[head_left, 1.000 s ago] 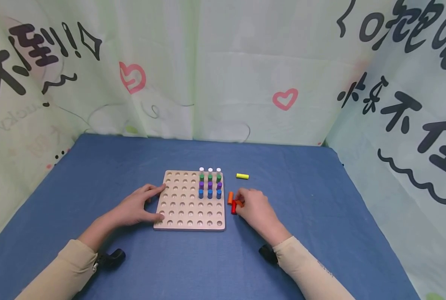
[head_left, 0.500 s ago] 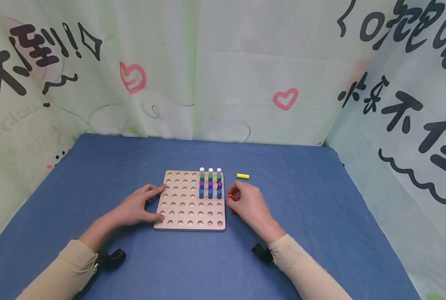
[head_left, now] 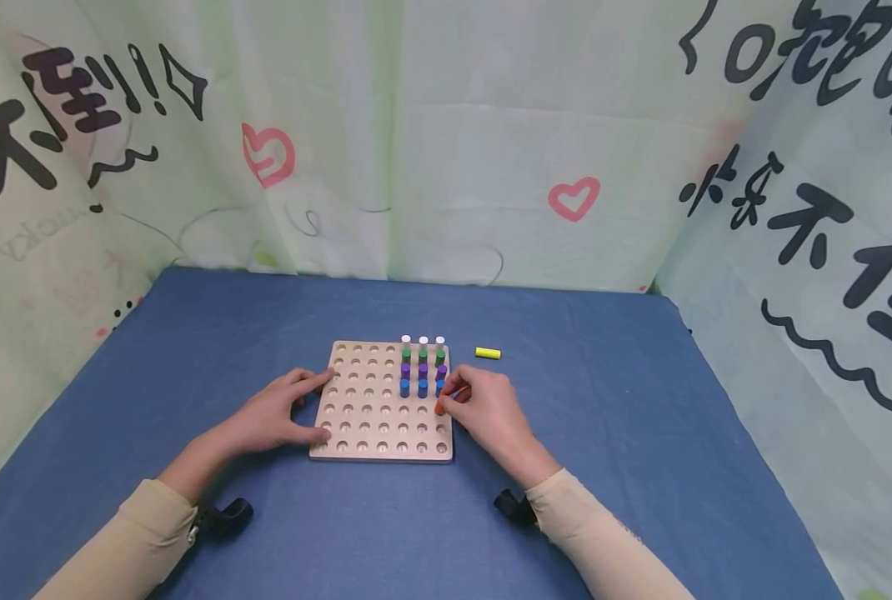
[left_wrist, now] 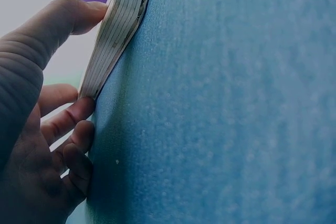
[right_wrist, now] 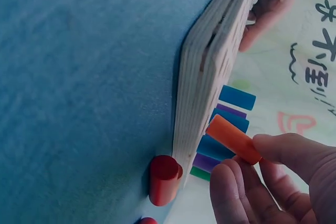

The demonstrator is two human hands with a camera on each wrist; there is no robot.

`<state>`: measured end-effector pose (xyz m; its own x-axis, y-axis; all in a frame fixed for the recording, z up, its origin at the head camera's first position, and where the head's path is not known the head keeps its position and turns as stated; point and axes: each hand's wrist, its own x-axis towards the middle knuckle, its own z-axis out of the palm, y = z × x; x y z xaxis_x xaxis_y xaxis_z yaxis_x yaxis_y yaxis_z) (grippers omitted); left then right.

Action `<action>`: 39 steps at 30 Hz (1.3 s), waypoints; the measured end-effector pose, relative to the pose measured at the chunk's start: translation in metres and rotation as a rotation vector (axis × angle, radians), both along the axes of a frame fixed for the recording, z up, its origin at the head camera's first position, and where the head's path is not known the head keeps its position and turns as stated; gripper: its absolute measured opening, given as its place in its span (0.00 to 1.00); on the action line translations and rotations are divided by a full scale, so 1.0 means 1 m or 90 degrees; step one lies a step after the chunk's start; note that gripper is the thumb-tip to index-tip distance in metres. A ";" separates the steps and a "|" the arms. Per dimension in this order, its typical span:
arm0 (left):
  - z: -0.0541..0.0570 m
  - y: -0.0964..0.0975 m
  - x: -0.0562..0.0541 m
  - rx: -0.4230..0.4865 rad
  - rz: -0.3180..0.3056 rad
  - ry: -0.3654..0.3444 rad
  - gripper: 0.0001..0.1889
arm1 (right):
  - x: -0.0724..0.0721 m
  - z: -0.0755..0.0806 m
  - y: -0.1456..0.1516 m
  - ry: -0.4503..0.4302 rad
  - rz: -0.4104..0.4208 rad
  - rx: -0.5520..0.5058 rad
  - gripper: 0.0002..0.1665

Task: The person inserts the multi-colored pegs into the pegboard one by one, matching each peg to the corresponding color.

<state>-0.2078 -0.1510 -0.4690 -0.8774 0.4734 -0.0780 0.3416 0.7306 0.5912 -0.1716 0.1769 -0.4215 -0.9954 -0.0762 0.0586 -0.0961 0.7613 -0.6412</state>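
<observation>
A wooden pegboard (head_left: 373, 437) with rows of round holes lies on the blue cloth. Pegs stand upright at its right side in rows of three: white (head_left: 423, 342), green (head_left: 423, 357), purple (head_left: 423, 372) and blue (head_left: 423, 389). Between thumb and fingertips, my right hand (head_left: 487, 404) pinches an orange peg (right_wrist: 231, 137) over the board's right edge, just in front of the blue row. The peg slants in the right wrist view. My left hand (head_left: 273, 408) rests thumb and fingertips against the board's left edge, and the left wrist view shows them on its layered side (left_wrist: 113, 38).
A yellow peg (head_left: 488, 353) lies on the cloth right of the board. Beside the board's edge, the right wrist view shows a red peg (right_wrist: 163, 187), with another red piece (right_wrist: 148, 221) cut off below. Printed curtains (head_left: 491, 125) enclose the back and sides.
My right hand has picked up the orange peg from the loose pegs and carried it left to the board's right edge. My left hand stays where it was.
</observation>
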 end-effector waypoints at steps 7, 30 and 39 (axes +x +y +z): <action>0.002 0.000 0.001 0.001 -0.005 0.009 0.51 | 0.002 -0.002 -0.001 0.019 0.017 0.020 0.06; -0.001 -0.001 0.001 0.005 -0.003 0.020 0.50 | -0.010 -0.003 0.016 0.013 -0.044 0.047 0.03; -0.002 -0.001 0.001 0.011 -0.002 0.025 0.51 | -0.013 -0.006 0.019 -0.035 -0.018 0.095 0.14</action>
<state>-0.2071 -0.1516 -0.4713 -0.8782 0.4770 -0.0357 0.3669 0.7195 0.5897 -0.1847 0.1956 -0.4279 -0.9986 -0.0517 -0.0062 -0.0407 0.8502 -0.5249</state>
